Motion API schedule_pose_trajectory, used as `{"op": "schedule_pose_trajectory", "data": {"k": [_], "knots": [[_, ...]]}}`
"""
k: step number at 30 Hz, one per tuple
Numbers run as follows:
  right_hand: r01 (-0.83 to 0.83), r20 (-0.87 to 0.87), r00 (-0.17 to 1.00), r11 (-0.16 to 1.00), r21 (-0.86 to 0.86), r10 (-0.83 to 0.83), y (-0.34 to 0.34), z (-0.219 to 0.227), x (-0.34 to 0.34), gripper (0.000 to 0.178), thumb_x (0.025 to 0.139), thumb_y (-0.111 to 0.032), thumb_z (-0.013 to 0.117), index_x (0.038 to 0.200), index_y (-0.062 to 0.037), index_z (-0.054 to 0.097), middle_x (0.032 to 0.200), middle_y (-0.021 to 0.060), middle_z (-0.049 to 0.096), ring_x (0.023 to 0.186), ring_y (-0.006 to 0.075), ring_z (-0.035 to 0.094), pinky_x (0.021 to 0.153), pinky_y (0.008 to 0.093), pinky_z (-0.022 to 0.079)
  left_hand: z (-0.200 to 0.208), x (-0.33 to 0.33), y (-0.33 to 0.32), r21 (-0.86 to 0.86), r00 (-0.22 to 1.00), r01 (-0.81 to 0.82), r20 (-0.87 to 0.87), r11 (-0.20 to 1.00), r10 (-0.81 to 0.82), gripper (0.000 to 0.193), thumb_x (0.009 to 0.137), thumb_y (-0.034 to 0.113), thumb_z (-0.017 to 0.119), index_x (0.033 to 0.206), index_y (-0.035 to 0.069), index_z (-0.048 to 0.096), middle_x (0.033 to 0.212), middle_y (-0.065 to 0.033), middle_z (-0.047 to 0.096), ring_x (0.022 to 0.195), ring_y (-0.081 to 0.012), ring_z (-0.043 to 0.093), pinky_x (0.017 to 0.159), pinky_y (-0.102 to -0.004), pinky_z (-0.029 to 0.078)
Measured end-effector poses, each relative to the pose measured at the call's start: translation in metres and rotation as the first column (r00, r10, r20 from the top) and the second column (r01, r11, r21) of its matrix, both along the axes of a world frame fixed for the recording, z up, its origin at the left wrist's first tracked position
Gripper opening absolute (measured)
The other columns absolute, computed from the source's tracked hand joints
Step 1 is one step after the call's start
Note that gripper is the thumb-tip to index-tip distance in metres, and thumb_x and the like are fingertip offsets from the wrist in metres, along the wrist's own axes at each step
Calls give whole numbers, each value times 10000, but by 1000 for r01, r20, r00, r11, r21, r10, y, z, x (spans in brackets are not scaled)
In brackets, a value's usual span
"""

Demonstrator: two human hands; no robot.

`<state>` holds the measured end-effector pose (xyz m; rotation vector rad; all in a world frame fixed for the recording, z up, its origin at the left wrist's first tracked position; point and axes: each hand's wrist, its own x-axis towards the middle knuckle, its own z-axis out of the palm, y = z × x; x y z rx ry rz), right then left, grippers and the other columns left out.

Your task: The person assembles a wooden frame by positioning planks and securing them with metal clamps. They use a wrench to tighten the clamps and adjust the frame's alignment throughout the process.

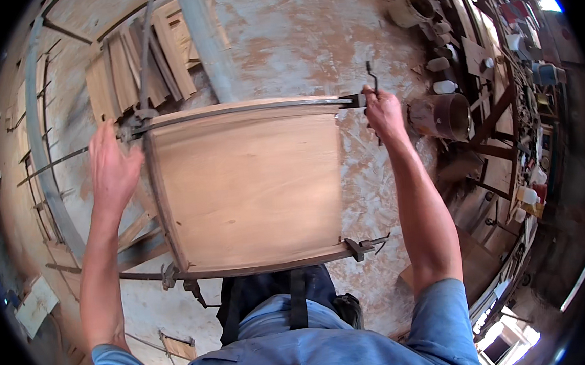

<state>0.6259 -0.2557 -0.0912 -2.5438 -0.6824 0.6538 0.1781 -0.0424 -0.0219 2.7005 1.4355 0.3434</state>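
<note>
A wooden panel (252, 185) in a frame lies in front of me, with metal clamps along its edges. One long bar clamp (247, 109) runs across its far edge. At that clamp's left end, my left hand (114, 171) has its fingers curled around the bar beside the sliding jaw (126, 132); the fingertips are partly hidden and slightly blurred. My right hand (385, 116) grips the screw end of the same clamp, its cranked handle (371, 74) sticking up past the fingers. A second bar clamp (278, 263) spans the near edge. Another bar (146, 57) runs along the left side.
Several wooden boards (138, 68) lie at the far left near a blue-grey beam (205, 46). To the right stand a stained bucket (440, 118), another bucket (410, 8) and white containers (444, 87), beside a cluttered rack (498, 120). Below left is a small clamped wooden piece (179, 346).
</note>
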Motion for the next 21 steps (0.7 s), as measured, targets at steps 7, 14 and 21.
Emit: {"op": "schedule_pose_trajectory", "data": {"k": [7,14,21], "knots": [[32,-106,994,993,111,-20,-14,-10,8,425,990,-410,502,939,-26,677,541,51,524,469,152,541,463,329,449,25,-5,22,-250,969,234,-23,939,-248,468,757,20,579,1211,-79,526,1090,-259,607,1071,-401,563,933,-459,461],[-47,-23,999,998,53,48,-11,-13,11,474,997,-442,488,1019,-14,691,582,86,565,530,180,579,498,353,458,20,-23,45,-227,889,439,-25,869,-456,461,736,-45,553,1196,-62,529,1065,-239,623,1029,-402,582,893,-445,485],[-31,-40,999,998,61,33,-14,-10,11,489,1004,-431,471,1005,14,674,592,94,575,542,183,576,507,358,445,36,-29,51,-314,900,397,-51,862,-433,589,766,167,691,1305,8,512,1124,-176,627,1102,-328,568,1021,-442,378]]}}
